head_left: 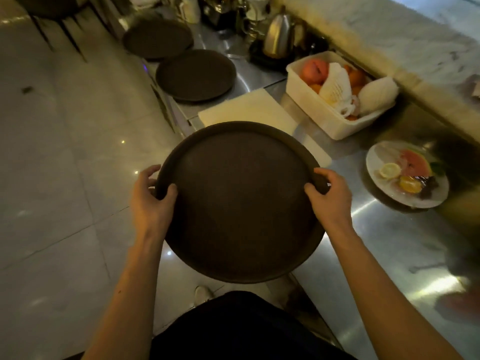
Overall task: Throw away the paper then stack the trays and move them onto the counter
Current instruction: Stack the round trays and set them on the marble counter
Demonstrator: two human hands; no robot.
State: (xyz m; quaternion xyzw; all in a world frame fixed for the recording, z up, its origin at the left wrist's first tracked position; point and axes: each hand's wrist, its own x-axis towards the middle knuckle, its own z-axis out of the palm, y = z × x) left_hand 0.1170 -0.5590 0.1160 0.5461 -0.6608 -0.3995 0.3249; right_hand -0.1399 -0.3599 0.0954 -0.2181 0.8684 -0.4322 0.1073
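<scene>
I hold a round dark brown tray [239, 201] in front of me, over the near edge of the steel counter [389, 242]. My left hand [150, 201] grips its left rim, thumb on top. My right hand [330, 196] grips the right rim the same way. A second edge shows under the tray's lower right, so it may be more than one tray; I cannot tell. Two more dark round trays lie on the counter farther back, one [195, 75] in the middle and one [158, 41] behind it. No paper is visible in my hands.
A white cutting board [249, 110] lies just beyond the held tray. A white tub of fruit [337, 94] stands right of it, a plate of cut fruit [407, 175] nearer right. A metal kettle [279, 35] and glassware stand at the back. Tiled floor [65, 152] is left.
</scene>
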